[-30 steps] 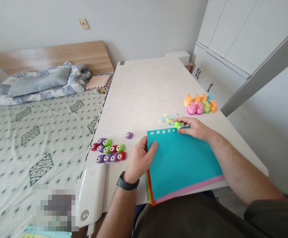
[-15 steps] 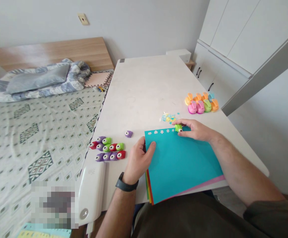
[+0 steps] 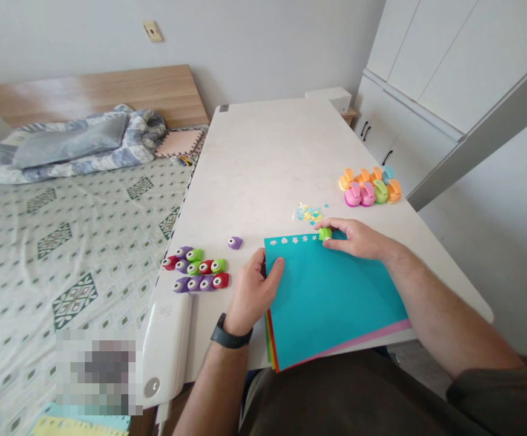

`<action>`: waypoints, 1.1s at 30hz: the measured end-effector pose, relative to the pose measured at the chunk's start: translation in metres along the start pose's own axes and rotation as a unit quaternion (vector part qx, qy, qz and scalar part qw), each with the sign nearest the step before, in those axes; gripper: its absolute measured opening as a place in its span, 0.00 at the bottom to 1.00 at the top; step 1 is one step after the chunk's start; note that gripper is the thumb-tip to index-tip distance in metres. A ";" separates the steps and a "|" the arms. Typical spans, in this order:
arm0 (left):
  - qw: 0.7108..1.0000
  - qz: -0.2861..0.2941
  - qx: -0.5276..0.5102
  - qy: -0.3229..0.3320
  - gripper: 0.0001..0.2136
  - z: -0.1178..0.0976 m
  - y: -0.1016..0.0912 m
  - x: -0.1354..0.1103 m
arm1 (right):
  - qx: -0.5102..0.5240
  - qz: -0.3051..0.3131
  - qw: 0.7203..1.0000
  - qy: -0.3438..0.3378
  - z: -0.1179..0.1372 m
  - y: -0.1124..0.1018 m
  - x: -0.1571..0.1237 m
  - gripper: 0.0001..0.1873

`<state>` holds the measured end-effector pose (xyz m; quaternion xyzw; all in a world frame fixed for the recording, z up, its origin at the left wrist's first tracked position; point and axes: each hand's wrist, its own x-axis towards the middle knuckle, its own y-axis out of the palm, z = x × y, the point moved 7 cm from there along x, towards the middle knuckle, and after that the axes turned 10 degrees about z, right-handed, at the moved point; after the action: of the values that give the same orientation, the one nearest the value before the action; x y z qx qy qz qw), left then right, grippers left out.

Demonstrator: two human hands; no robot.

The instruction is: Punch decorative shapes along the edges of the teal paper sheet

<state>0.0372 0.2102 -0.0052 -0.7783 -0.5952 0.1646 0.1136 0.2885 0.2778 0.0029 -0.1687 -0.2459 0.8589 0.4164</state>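
A stack of coloured paper sheets (image 3: 331,300) lies at the table's near edge, with a teal sheet on top and pink, red, green and yellow edges showing beneath. Along the teal sheet's far edge runs a row of small punched shapes (image 3: 293,240). My right hand (image 3: 354,238) grips a small green craft punch (image 3: 325,234) on that edge, just right of the row. My left hand (image 3: 254,293) rests on the sheet's left edge, holding nothing, with a black watch on the wrist.
A white table (image 3: 263,151) holds several small purple, green and red punches (image 3: 195,269), one purple punch (image 3: 235,243), larger pastel punches (image 3: 369,189) and paper cut-outs (image 3: 307,213). A white appliance (image 3: 166,345) sits at the near left. A bed lies left; white cabinets stand right.
The green punch has shifted slightly right along the teal sheet's edge, away from the punched row. The view has drifted a little, and the paper stack has shifted slightly.
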 end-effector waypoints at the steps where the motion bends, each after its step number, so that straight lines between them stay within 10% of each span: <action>1: 1.000 0.003 0.002 -0.002 0.13 0.001 0.000 0.000 | -0.002 0.002 1.000 0.001 0.000 0.001 0.000 0.26; 33: 1.000 -0.020 -0.014 0.015 0.11 -0.009 0.000 -0.004 | 0.001 -0.029 1.000 -0.012 -0.001 0.005 0.002 0.21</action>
<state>0.0402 0.2069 0.0038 -0.7700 -0.6112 0.1422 0.1151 0.2846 0.2769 -0.0003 -0.1511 -0.2550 0.8483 0.4387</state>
